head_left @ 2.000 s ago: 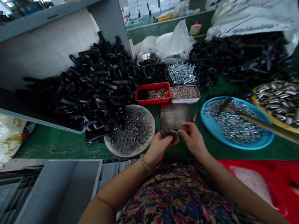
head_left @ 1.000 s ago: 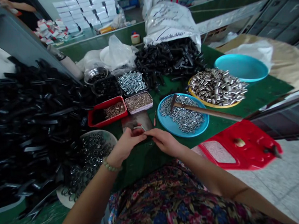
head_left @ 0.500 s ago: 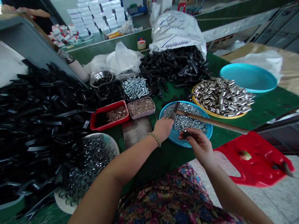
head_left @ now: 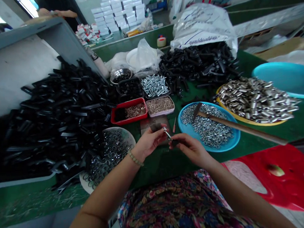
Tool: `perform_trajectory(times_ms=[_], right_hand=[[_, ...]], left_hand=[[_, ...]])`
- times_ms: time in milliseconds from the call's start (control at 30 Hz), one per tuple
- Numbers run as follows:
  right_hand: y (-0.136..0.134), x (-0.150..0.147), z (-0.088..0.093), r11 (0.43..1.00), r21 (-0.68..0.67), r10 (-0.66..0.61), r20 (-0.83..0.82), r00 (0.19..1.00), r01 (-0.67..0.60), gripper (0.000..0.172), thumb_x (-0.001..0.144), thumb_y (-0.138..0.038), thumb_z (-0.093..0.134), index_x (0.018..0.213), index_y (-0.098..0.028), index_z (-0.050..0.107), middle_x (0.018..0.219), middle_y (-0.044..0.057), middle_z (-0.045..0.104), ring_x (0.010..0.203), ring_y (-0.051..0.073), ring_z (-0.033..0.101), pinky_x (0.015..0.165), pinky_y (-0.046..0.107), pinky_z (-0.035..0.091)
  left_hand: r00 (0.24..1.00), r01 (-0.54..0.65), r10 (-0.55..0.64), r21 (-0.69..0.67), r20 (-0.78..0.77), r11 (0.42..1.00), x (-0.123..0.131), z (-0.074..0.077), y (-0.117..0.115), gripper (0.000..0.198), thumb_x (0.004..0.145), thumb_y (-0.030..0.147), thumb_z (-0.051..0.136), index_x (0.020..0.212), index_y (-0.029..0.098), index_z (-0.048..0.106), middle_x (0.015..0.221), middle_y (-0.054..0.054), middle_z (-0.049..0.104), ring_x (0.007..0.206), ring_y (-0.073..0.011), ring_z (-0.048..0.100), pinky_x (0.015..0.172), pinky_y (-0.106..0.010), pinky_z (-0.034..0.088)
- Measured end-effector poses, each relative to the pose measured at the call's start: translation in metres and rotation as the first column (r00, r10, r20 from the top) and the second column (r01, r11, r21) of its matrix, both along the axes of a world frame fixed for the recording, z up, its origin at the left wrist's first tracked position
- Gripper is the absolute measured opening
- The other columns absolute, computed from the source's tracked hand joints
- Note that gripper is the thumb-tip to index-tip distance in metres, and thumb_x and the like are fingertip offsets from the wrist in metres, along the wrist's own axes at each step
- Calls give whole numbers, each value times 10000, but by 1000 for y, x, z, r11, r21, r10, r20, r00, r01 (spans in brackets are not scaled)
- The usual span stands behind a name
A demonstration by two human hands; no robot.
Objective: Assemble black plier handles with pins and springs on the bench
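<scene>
My left hand [head_left: 150,141] and my right hand [head_left: 192,148] meet over the table's front part. A shiny bolt [head_left: 167,134] spans the gap between their fingertips. My right hand is closed on a small black part [head_left: 173,143] at the bolt's lower end. The fingers of my left hand pinch at the bolt's upper end; what they hold is too small and blurred to name. Right of my hands, a blue basin [head_left: 182,126] holds many small metal nuts [head_left: 216,137]. A hammer [head_left: 220,120] lies across that basin.
A grey plate [head_left: 144,123] and a screwdriver [head_left: 174,125] lie near my hands. Behind are a red tray [head_left: 113,122], bolts [head_left: 154,86] and black parts [head_left: 198,65]. Metal rings [head_left: 112,148] and a black heap [head_left: 71,112] lie left, metal sleeves [head_left: 257,99] right.
My left hand has left the hammer's head over the blue basin and come left. My right hand has also moved left with the black part and bolt. The view has turned left.
</scene>
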State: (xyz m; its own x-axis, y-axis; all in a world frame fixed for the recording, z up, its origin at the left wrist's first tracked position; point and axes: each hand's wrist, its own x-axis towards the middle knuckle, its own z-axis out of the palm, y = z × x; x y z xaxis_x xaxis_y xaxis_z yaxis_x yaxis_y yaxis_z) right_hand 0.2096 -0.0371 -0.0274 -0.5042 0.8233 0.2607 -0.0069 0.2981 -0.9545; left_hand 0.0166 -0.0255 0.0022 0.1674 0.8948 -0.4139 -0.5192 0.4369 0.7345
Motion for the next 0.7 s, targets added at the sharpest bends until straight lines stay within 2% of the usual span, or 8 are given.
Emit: perform_trajectory(times_ms=[133, 233, 333, 433, 500, 533, 600, 700], right_hand=[[2, -16, 16, 989, 65, 116, 179, 977, -129, 272, 910, -171, 476, 1152, -246, 576, 964, 37, 684, 897, 162, 657, 832, 337, 530], [0, -25, 26, 967, 53, 224, 291, 930, -250, 287, 887, -174, 523, 1143, -257, 625, 1057, 58, 682, 982, 188, 636, 913, 368, 494], [-3, -45, 20, 937, -211, 290, 19, 957, -280, 185, 886, -259, 583, 1059, -242, 648, 957, 42, 694, 884, 160, 658, 839, 325, 526], [-6, -71, 6, 727, -555, 145, -451, 881, -404, 231, 797, -347, 720, 978, -243, 621, 798, -9, 680, 674, 97, 650, 654, 225, 545], [-5, -86, 2, 590, -647, 33, -578, 816, -482, 314, 715, -324, 799, 960, -247, 618, 764, -27, 675, 609, 66, 628, 604, 177, 529], [-4, -91, 2, 559, -664, 12, -593, 805, -497, 326, 695, -304, 816, 952, -246, 622, 760, -29, 676, 599, 57, 621, 599, 165, 523], [-1, -97, 5, 566, -666, 21, -577, 816, -486, 302, 692, -284, 818, 928, -239, 635, 757, -23, 681, 615, 63, 627, 602, 165, 523], [6, -94, 11, 647, -630, 91, -495, 864, -429, 241, 723, -301, 794, 906, -237, 651, 767, -9, 693, 681, 98, 654, 638, 203, 542]], left_hand=[[998, -44, 45, 20, -39, 999, -24, -2, -18, 276, 649, 163, 810, 894, 113, 694, 783, -29, 699, 683, -90, 642, 683, -192, 524], [989, 33, -29, 26, -147, 999, -45, -6, -29, 317, 605, 214, 839, 867, 103, 699, 756, -30, 690, 666, -93, 626, 676, -205, 509], [966, 100, -69, 112, -250, 989, -63, -3, -42, 292, 646, 241, 806, 883, 115, 691, 772, -29, 688, 690, -108, 622, 697, -230, 504], [876, 129, 81, 393, -475, 910, -77, 6, -53, 62, 743, 165, 695, 799, 143, 679, 880, -40, 697, 830, -138, 635, 816, -271, 499], [752, 171, 255, 553, -608, 816, -83, 11, -58, 109, 794, 98, 585, 771, 155, 674, 977, -52, 685, 901, -146, 626, 865, -284, 491], [689, 181, 333, 598, -644, 781, -85, 13, -59, 171, 806, 72, 533, 801, 161, 679, 1033, -61, 671, 938, -151, 618, 885, -293, 488], [585, 170, 435, 628, -685, 759, -89, 14, -60, 273, 808, 38, 464, 895, 171, 686, 1139, -77, 636, 1018, -169, 589, 936, -324, 474], [494, 185, 428, 573, -757, 799, -91, 15, -59, 346, 792, 10, 413, 906, 178, 694, 1262, -80, 576, 1125, -195, 520, 1032, -370, 411]])
